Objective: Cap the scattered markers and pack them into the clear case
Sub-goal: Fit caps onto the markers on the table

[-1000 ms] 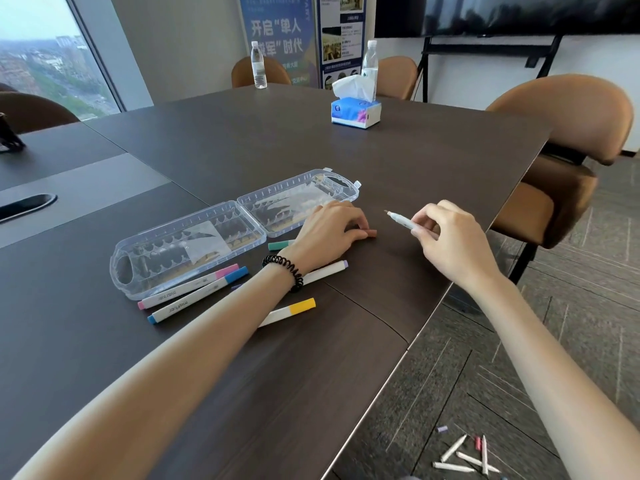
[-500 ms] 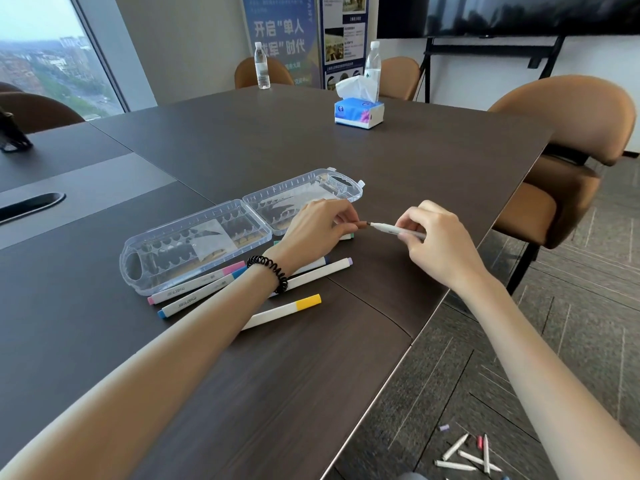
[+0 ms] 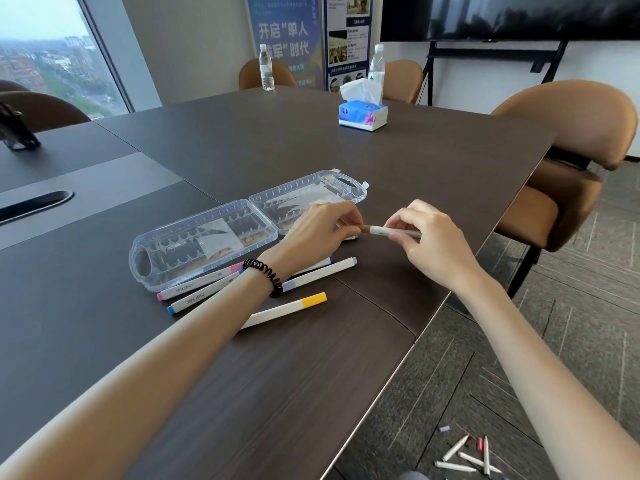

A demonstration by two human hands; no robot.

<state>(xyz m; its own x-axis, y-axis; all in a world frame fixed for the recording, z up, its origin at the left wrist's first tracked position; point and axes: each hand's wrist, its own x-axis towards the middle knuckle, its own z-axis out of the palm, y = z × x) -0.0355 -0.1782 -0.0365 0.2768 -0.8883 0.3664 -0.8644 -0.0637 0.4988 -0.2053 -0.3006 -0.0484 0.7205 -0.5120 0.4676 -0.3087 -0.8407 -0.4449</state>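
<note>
My right hand [image 3: 427, 242] grips a white marker [image 3: 382, 231] by its barrel, held level above the table. My left hand [image 3: 320, 230] pinches a brown cap [image 3: 365, 229] that sits on the marker's left end. The clear case [image 3: 204, 244] lies open and flat on the dark table, just behind my left hand, with nothing in its slots. Capped markers lie in front of it: a pink one [image 3: 194, 285], a blue one [image 3: 199, 297], a purple one [image 3: 322, 273] and a yellow one [image 3: 287, 310]. Another marker is partly hidden under my left hand.
A tissue box [image 3: 362, 114] and two water bottles [image 3: 266, 71] stand farther back on the table. A brown chair [image 3: 568, 161] stands past the table's right edge. Several markers and loose caps [image 3: 467, 457] lie on the carpet at lower right.
My left hand lifted the brown cap off the table and my right hand brought the marker leftward. The two met, and the cap now sits on the marker's tip.
</note>
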